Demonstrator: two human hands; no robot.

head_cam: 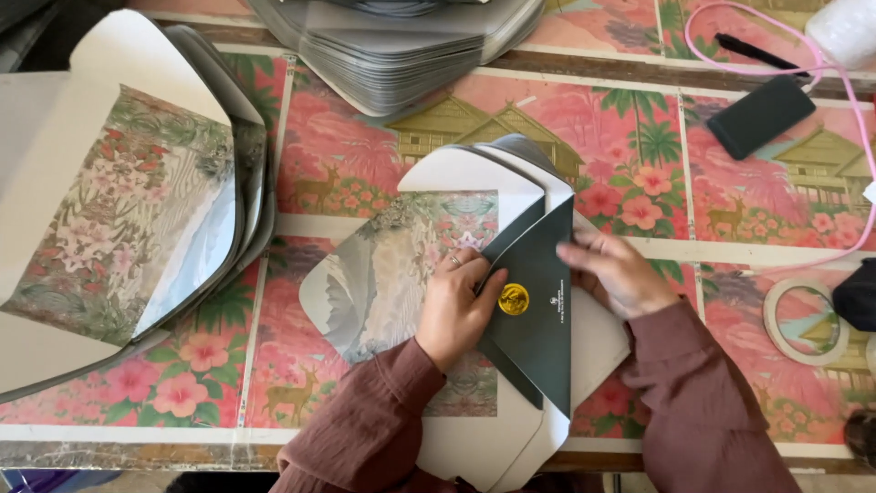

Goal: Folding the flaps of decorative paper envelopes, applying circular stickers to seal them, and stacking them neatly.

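A dark green folded card (538,319) with a gold round seal (514,299) lies across an open white envelope (456,173) whose inside is lined with floral paper (401,265). My left hand (453,306) presses on the card's left edge, thumb beside the seal, a ring on one finger. My right hand (616,269) holds the card's right edge, fingers on its upper corner. Both arms wear maroon sleeves.
A pile of open lined envelopes (128,210) lies at the left. A stack of grey-white envelopes (401,55) sits at the top. At the right are a black phone (760,116) with a pink cable (853,100), a black pen (757,52) and a tape ring (808,321). The table wears a pink floral cloth (630,155).
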